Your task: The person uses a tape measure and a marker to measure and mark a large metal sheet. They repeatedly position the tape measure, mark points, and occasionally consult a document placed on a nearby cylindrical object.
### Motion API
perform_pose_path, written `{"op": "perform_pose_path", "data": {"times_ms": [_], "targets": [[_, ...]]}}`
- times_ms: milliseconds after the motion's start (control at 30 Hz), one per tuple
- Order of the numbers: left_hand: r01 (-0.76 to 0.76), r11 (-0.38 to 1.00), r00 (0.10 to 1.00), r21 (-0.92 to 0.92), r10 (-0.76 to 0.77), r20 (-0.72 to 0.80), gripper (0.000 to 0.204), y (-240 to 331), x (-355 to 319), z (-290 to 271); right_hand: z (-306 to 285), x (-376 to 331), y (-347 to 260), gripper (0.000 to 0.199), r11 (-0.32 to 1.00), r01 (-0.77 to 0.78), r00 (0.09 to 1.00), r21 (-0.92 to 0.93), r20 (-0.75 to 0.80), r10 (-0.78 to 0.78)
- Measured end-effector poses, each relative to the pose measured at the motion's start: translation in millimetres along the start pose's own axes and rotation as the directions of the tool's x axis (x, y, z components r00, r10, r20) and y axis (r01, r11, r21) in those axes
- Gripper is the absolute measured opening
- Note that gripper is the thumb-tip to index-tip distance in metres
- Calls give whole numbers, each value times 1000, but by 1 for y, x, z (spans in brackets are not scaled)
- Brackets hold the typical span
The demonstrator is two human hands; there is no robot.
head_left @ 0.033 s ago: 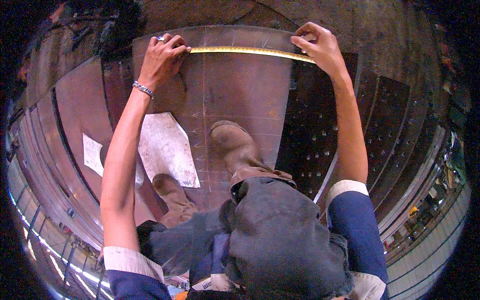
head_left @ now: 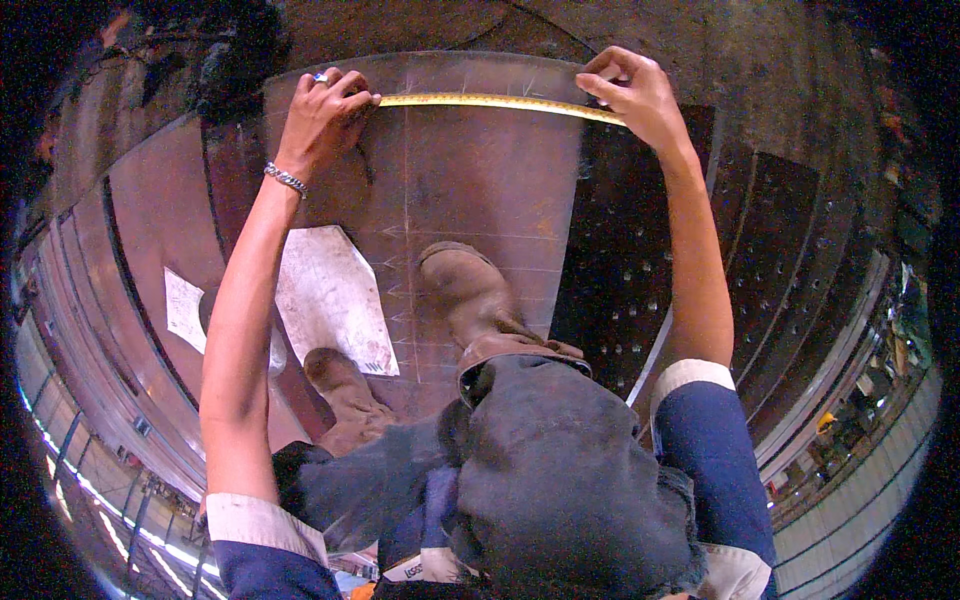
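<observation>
Item: yellow measuring tape (head_left: 495, 101), stretched flat across the far end of a rust-brown steel plate (head_left: 480, 190) on which the person stands.

Left hand (head_left: 322, 118): fingers curled down and pressed together on the tape's left end, pinning it to the plate; ring on one finger, chain bracelet (head_left: 285, 180) at the wrist.

Right hand (head_left: 635, 95): thumb and fingertips pinching the tape's right end, at the plate's right edge.

Plate surface: faint scribed lines and small arrow marks run down its middle toward the boots (head_left: 470, 295).

Adjacent: pale cut template sheet (head_left: 330, 300) lying flat beside the left boot; a smaller paper slip (head_left: 184, 308) further left; dark perforated plate (head_left: 625, 270) to the right.

Risks, as judged: the tape bows slightly between the hands, so slack or a tilt off square would give a false reading. A slip of either end, most likely the pinched right one at the edge, would shift the measure. The deep forward lean over raw steel edges also invites lost footing.
</observation>
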State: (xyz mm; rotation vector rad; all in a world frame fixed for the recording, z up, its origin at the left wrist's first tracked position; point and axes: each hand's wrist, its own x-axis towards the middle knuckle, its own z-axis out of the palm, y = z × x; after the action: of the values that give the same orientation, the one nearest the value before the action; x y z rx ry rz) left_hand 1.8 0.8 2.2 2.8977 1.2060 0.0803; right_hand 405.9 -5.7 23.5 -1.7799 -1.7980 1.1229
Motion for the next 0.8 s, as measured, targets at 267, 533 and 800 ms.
{"op": "perform_pose_path", "data": {"times_ms": [267,533,800], "targets": [[-12,1000,1000,-6,12,-9,29,0,0,0,30,9,15,24,955,-3,1000,295,17,-1],[-14,1000,1000,-10,13,-18,28,-1,0,0,42,14,-2,27,991,-36,980,131,200,9],[-10,1000,1000,30,10,7,32,-2,-1,2,50,19,-2,26,999,1,983,44,185,-9]]}}
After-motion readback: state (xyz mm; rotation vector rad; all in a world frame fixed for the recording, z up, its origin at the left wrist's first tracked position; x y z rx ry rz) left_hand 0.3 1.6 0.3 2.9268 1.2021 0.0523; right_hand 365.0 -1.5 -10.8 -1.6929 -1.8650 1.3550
